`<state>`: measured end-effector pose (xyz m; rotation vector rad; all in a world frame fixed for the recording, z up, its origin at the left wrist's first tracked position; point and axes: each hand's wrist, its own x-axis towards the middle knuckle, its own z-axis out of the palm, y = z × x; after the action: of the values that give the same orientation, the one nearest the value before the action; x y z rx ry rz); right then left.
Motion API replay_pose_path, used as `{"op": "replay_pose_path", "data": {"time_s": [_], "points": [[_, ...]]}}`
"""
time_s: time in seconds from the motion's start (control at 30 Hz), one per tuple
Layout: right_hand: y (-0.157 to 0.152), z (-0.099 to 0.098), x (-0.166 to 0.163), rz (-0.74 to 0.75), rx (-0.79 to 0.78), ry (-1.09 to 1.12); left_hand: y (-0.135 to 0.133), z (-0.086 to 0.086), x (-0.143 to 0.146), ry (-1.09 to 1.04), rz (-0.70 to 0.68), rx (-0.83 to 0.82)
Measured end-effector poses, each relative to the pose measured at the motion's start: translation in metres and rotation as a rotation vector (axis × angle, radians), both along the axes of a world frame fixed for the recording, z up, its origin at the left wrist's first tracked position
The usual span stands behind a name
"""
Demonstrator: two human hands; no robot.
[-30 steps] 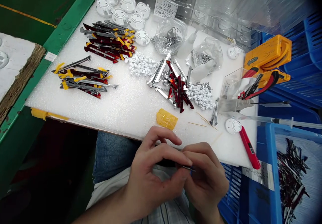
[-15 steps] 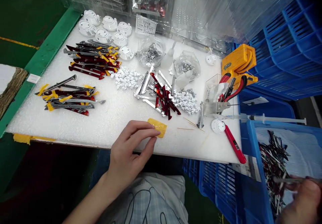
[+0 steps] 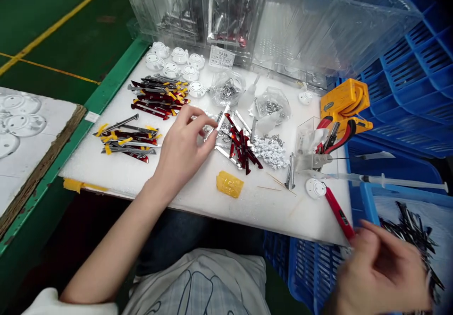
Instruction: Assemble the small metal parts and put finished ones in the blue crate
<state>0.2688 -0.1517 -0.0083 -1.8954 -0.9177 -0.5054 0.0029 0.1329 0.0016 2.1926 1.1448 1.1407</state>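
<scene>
My left hand (image 3: 186, 147) reaches over the pile, its fingers bent and the thumb and index tips a little apart. A silver metal strip (image 3: 223, 116) lies right at those fingertips; whether they touch it is unclear. Dark red strips (image 3: 244, 149) and white small parts (image 3: 271, 153) are heaped just to the right. Below them a yellow tape piece (image 3: 230, 184) lies flat. Motion blurs my right hand (image 3: 384, 275), curled at the lower right, close to the end of a red-handled tool (image 3: 338, 211). What that hand holds, if anything, is hidden.
Taped strip bundles (image 3: 129, 140) and white teapot-like pieces (image 3: 171, 69) occupy the left. Bags of tiny metal parts (image 3: 226, 88) stand behind. A yellow tape dispenser (image 3: 345, 102), a clear box of tools (image 3: 311, 152) and a blue bin (image 3: 368, 201) are at right.
My left hand has left the yellow tape piece and moved up to the strip pile. My right hand has come leftward from the blue bin. The view has shifted.
</scene>
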Motion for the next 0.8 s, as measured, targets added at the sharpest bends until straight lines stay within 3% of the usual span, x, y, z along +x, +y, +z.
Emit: {"op": "replay_pose_path", "data": {"time_s": [0.17, 0.37, 0.57, 0.67, 0.73, 0.8], "points": [[0.051, -0.014, -0.048, 0.327, -0.033, 0.041, 0.034, 0.003, 0.028, 0.208, 0.018, -0.015], [0.052, -0.030, -0.049, 0.282, 0.023, 0.086, 0.038, 0.004, 0.043, 0.299, 0.059, -0.030], [0.054, -0.032, -0.051, 0.263, 0.062, 0.140, 0.046, 0.014, 0.028, 0.126, 0.072, -0.029], [0.055, -0.023, -0.057, 0.257, 0.093, 0.180, 0.031, 0.034, 0.015, -0.012, 0.077, -0.028], [0.055, -0.012, -0.063, 0.279, 0.101, 0.267, 0.003, 0.045, 0.008, -0.131, 0.033, -0.023], [0.056, 0.002, -0.071, 0.404, 0.053, 0.363, -0.035, 0.049, 0.006, -0.261, -0.061, -0.124]]}}
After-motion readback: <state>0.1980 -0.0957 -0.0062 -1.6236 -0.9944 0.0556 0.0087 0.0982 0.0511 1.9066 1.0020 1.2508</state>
